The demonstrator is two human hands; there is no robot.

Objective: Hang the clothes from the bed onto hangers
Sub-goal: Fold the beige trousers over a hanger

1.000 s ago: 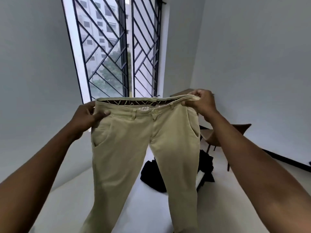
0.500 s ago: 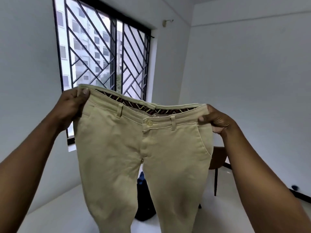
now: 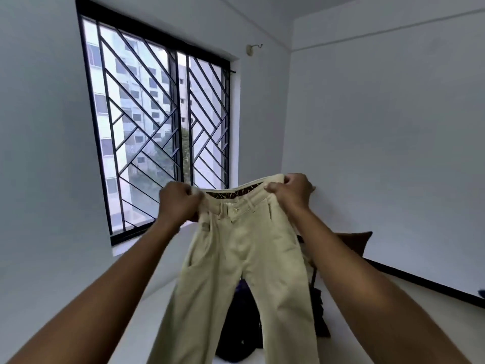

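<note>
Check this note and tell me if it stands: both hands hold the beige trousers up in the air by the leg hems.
One detail is wrong. The head view shows the left hand and the right hand gripping the beige fabric trousers by the waistband, one at each end, not by the leg hems. The legs hang down below. The rest stands: both hands hold them up in the air.

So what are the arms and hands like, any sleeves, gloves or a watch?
Both forearms are bare as far as the picture shows: no sleeves. The left hand and right hand wear no gloves, and neither wrist has a watch or band.
</note>
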